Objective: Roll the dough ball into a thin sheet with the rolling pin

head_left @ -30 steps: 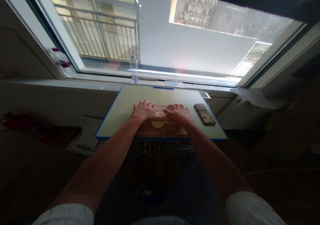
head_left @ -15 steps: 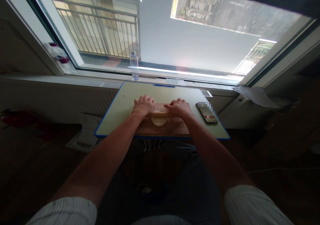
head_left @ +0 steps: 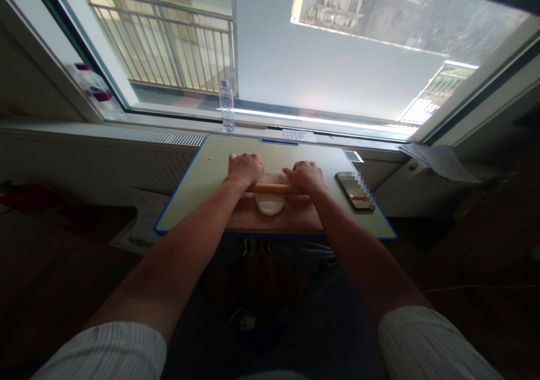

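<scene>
A wooden rolling pin (head_left: 273,189) lies crosswise over a brown wooden board (head_left: 274,221). My left hand (head_left: 246,169) is closed over its left end, and my right hand (head_left: 304,175) grips the right end. Between my hands, a piece of pale dough (head_left: 270,204) shows on the near side of the pin, its front edge rounded. Whatever part of the dough lies under or beyond the pin is hidden. The board rests on a small pale-green table (head_left: 194,184) with a blue rim.
A phone (head_left: 355,191) lies on the table right of my right hand. On the windowsill stand a clear bottle (head_left: 226,107) and, farther left, a bottle with a purple cap (head_left: 93,86). Papers (head_left: 439,160) lie at the right. Small white crumbs (head_left: 210,158) dot the table.
Both hands still hold the rolling pin. My fingers are curled more tightly around its ends, and more of the pin's middle shows between them. The view has shifted slightly.
</scene>
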`<state>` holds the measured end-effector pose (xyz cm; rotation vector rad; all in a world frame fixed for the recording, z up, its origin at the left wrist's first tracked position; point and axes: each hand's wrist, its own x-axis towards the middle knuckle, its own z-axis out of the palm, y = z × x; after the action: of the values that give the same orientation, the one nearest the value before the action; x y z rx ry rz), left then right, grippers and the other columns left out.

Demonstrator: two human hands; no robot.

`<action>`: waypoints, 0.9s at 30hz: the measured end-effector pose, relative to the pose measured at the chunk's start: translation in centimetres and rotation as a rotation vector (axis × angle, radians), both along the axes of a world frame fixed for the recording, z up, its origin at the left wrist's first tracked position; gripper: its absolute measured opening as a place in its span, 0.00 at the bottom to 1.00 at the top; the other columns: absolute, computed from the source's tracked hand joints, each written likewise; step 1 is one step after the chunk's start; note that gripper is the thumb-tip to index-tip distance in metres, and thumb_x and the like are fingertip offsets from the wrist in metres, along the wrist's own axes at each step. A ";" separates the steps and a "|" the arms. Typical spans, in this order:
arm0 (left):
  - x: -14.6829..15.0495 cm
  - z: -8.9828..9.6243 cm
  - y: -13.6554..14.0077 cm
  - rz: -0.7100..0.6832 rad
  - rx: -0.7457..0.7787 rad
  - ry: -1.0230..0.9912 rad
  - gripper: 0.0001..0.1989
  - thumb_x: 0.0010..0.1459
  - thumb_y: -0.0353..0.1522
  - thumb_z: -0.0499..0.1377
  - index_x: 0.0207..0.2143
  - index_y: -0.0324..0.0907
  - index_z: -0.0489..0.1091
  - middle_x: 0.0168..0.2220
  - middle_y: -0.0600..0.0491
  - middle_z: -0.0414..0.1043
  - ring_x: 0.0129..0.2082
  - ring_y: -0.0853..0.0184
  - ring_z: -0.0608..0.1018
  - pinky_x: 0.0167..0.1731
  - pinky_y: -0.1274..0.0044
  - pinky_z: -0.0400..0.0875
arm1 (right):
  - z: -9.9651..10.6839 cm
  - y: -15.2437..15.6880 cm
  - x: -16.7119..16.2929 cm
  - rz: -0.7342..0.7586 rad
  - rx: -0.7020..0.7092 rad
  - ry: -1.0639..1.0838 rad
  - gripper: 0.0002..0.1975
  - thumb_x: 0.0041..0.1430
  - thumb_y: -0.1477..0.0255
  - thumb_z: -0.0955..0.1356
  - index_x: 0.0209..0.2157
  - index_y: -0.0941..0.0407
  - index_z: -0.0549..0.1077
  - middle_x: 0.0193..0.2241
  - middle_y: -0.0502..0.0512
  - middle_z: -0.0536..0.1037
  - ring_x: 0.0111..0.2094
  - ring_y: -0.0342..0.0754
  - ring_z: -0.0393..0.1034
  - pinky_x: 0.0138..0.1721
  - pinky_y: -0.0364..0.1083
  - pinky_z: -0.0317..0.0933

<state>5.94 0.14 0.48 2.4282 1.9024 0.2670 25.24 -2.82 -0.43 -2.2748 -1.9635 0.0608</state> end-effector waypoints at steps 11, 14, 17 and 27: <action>0.0 -0.3 1.3 0.040 -0.001 -0.065 0.24 0.70 0.38 0.47 0.53 0.43 0.80 0.53 0.39 0.82 0.56 0.51 0.81 0.58 0.58 0.65 | -0.4 1.2 0.2 -0.025 0.022 0.015 0.26 0.72 0.52 0.63 0.51 0.57 0.83 0.54 0.67 0.82 0.56 0.62 0.73 0.55 0.55 0.65; -0.1 -0.5 1.0 0.043 0.017 -0.069 0.24 0.70 0.38 0.47 0.52 0.42 0.80 0.52 0.39 0.82 0.55 0.50 0.81 0.57 0.58 0.66 | -0.4 0.9 0.2 -0.029 0.035 0.028 0.26 0.72 0.52 0.63 0.52 0.57 0.82 0.55 0.68 0.82 0.58 0.62 0.72 0.56 0.55 0.64; -0.2 -0.7 0.7 0.036 0.063 -0.072 0.23 0.70 0.37 0.47 0.51 0.42 0.80 0.52 0.39 0.83 0.55 0.50 0.81 0.56 0.58 0.66 | -0.4 0.5 0.2 -0.031 0.042 0.047 0.26 0.72 0.52 0.63 0.52 0.57 0.81 0.54 0.68 0.82 0.57 0.62 0.72 0.56 0.55 0.64; -0.5 -0.8 -0.5 0.008 0.085 -0.066 0.21 0.70 0.38 0.49 0.51 0.43 0.80 0.56 0.41 0.79 0.59 0.51 0.76 0.57 0.60 0.68 | -0.2 -1.2 0.0 -0.025 0.063 0.066 0.26 0.72 0.50 0.63 0.52 0.57 0.80 0.55 0.67 0.80 0.57 0.62 0.71 0.57 0.57 0.63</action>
<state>5.48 -0.34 -0.34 2.4315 1.9119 0.4315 25.21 -3.98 -0.67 -2.2282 -1.8778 0.0698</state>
